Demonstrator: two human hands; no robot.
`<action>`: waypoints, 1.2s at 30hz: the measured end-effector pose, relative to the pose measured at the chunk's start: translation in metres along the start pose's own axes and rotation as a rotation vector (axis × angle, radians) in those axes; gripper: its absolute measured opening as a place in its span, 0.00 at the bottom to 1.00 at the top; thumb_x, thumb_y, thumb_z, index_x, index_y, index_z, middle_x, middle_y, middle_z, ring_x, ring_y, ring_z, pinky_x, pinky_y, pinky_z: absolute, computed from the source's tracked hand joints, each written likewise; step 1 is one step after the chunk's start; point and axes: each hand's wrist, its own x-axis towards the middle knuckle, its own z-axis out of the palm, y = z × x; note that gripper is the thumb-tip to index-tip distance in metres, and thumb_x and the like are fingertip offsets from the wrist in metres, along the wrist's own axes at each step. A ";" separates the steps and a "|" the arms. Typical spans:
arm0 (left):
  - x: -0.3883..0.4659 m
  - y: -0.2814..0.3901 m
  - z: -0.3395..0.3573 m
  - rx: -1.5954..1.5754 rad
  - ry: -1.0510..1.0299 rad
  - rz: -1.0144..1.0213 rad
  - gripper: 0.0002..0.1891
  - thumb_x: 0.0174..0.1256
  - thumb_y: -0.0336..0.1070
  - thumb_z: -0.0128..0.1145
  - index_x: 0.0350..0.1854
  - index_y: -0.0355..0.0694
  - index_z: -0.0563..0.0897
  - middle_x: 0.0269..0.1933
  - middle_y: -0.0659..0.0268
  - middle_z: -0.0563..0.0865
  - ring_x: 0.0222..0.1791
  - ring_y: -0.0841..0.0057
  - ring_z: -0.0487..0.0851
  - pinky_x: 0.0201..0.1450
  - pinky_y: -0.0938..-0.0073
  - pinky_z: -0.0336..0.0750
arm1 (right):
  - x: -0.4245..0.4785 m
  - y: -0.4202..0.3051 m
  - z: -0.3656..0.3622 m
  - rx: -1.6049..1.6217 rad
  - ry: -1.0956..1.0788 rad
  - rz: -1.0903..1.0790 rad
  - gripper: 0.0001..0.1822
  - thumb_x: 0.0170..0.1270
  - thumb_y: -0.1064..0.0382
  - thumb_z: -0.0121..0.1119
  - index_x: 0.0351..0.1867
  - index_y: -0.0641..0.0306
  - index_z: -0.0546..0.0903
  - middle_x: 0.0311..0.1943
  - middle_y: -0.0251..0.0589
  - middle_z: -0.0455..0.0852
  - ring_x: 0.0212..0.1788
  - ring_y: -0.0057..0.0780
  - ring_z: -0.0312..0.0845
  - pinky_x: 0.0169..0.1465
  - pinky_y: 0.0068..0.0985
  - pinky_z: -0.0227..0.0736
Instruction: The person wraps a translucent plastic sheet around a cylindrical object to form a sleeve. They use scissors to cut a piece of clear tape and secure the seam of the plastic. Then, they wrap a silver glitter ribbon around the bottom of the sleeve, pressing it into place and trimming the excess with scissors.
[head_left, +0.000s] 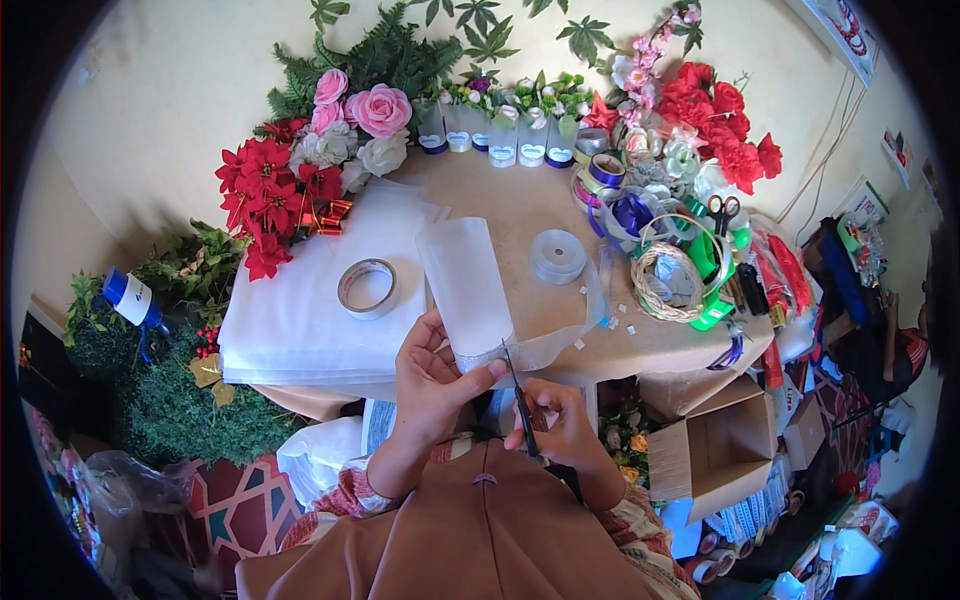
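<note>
My left hand (442, 375) grips a translucent white tube (466, 285) near its lower end. Around that end lies a silvery-white ribbon (551, 351), pinned by my left thumb. The ribbon's free length curves right and up toward its spool (559, 256) on the table. In my right hand (559, 424) is a pair of dark-handled scissors (523, 405). Its blades meet the ribbon right beside my left thumb; whether they have cut through cannot be told. A roll of tape (367, 289) rests on stacked translucent sheets (300, 330) to the left.
Finished-looking tubes with small flowers (532, 135) stand along the table's back. Artificial red poinsettias (270, 195) and pink roses (380, 110) are at left. A wicker basket (667, 274), ribbon rolls (606, 171) and more scissors (724, 210) crowd the right. Below sits a cardboard box (720, 457).
</note>
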 end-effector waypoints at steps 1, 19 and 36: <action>0.000 0.000 0.000 -0.001 -0.002 -0.005 0.35 0.43 0.20 0.68 0.56 0.29 0.66 0.50 0.58 0.78 0.50 0.73 0.79 0.56 0.71 0.74 | 0.000 -0.001 0.000 -0.012 -0.002 -0.005 0.24 0.37 0.64 0.79 0.18 0.60 0.68 0.18 0.20 0.66 0.20 0.06 0.55 0.20 0.13 0.47; 0.001 -0.001 0.000 -0.018 0.001 -0.006 0.35 0.43 0.19 0.68 0.57 0.28 0.65 0.50 0.58 0.77 0.48 0.73 0.80 0.53 0.72 0.76 | 0.001 0.000 0.002 0.114 -0.052 -0.023 0.15 0.48 0.76 0.66 0.19 0.65 0.68 0.21 0.26 0.70 0.26 0.11 0.73 0.26 0.13 0.57; -0.001 -0.006 0.001 -0.019 -0.030 -0.026 0.35 0.44 0.19 0.67 0.58 0.27 0.64 0.50 0.57 0.77 0.49 0.72 0.79 0.54 0.71 0.76 | 0.003 -0.008 0.001 0.144 -0.072 -0.019 0.21 0.38 0.70 0.76 0.21 0.60 0.68 0.23 0.24 0.67 0.27 0.11 0.61 0.29 0.14 0.57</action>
